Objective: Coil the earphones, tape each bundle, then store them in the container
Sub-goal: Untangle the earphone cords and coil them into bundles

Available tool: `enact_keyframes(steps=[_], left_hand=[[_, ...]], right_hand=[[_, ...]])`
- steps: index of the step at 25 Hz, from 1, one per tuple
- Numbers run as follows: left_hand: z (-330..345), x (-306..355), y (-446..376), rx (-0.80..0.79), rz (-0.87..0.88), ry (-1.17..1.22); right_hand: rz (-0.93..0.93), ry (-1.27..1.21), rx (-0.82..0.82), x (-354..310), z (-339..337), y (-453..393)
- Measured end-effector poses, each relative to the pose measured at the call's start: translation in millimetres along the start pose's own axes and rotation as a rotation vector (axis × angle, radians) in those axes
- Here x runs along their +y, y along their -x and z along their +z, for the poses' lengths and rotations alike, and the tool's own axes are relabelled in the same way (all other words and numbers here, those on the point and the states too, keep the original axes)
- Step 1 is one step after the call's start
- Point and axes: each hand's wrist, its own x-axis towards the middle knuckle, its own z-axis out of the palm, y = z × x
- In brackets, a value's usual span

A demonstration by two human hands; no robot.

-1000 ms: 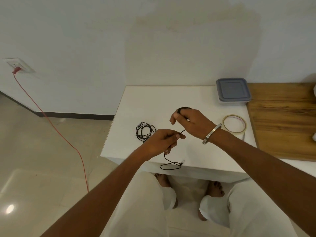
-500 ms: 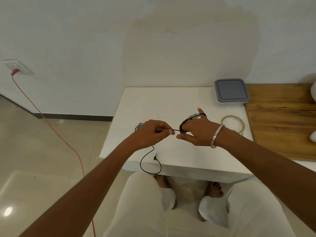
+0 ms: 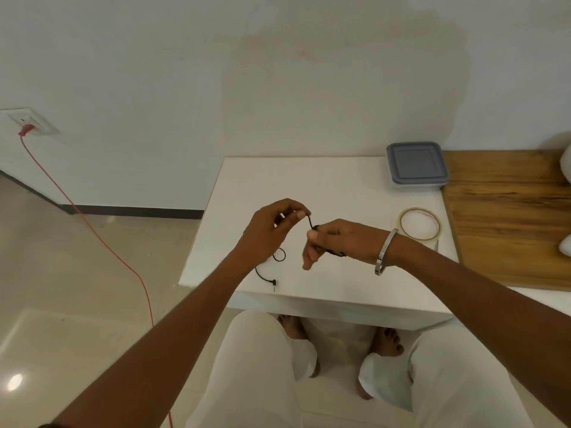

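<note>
Earphone cable [image 3: 310, 222] runs slanted between both hands: left hand [image 3: 272, 230] pinches its upper end, right hand [image 3: 336, 242] grips wound loops; plug end [image 3: 273, 283] points down toward the table's [image 3: 324, 186] near edge.

A white bench [image 3: 324, 186] stands against a pale wall [image 3: 278, 72] that bears a darker discoloured patch, and a wooden board [image 3: 506, 217] adjoins the bench's right side. On the wall at far left a white socket plate [image 3: 32, 122] holds a red plug [image 3: 25, 130], whose red cable [image 3: 102, 239] trails down over the glossy beige tiled floor [image 3: 77, 288]. A dark skirting strip [image 3: 129, 210] runs along the foot of the wall, and a bright light reflection [image 3: 14, 382] shows on the floor at lower left.
</note>
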Motion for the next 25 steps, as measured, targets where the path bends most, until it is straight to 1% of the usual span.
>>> enact_keyframes(steps=[3, 5, 6, 9, 11, 13, 15, 17, 19, 22, 25], left_hand=[[10.8, -3.5, 0.5, -0.033, -0.048, 0.213], [18.1, -5.2, 1.6, -0.050, -0.110, 0.408], [21.7, -4.3, 2.2, -0.053, -0.142, 0.442], [35.0, -8.2, 2.6, -0.009, -0.275, 0.405], [41.5, -11.7, 3.7, 0.014, -0.312, 0.429], [47.4, -15.9, 7.9, -0.015, -0.307, 0.399], [53.7, -14.9, 15.4, -0.097, -0.307, 0.351], [58.5, -9.1, 22.5, -0.183, -0.299, 0.390], [59.8, -3.4, 27.2, -0.237, -0.287, 0.399], [57.0, 1.7, 31.9, -0.264, -0.332, 0.386], [51.0, 5.1, 33.6, -0.260, -0.356, 0.347]], right_hand=[[-0.045, -0.299, 0.013, -4.4, 4.4, -4.5], [-0.084, -0.443, 0.023, -6.5, 4.1, -7.6], [-0.105, -0.505, 0.031, -8.7, 4.0, -8.6], [-0.161, -0.698, 0.062, -15.2, 3.1, -9.4], [-0.197, -0.801, 0.087, -19.3, 2.3, -9.4], [-0.236, -0.895, 0.099, -23.4, 0.7, -9.8], [-0.258, -0.937, 0.145, -26.8, -0.2, -12.1], [-0.264, -0.877, 0.251, -27.9, -1.6, -15.4], [-0.255, -0.712, 0.387, -25.2, -4.2, -17.9], [-0.219, -0.319, 0.539, -19.4, -8.8, -16.8], [-0.235, 0.076, 0.561, -6.8, -10.4, -17.7]])
